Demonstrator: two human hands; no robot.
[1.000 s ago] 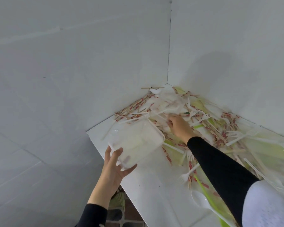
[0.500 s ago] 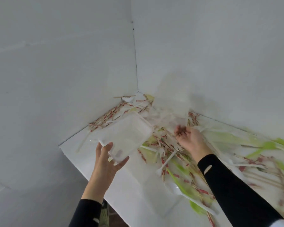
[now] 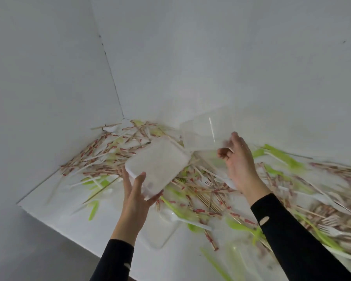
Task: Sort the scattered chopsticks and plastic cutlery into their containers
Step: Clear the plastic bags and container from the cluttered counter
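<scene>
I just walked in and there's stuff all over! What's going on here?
A person is sorting a big mess on a white table. Their left hand grips a frosted container by its near end, and their right hand holds a clear container up by the wall. Wrapped chopsticks, white forks and green cutlery lie scattered across the table. Nothing shows inside either container yet.

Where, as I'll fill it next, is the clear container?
Head view, right of centre: the clear container is held by the right hand, just right of the frosted container.
</scene>
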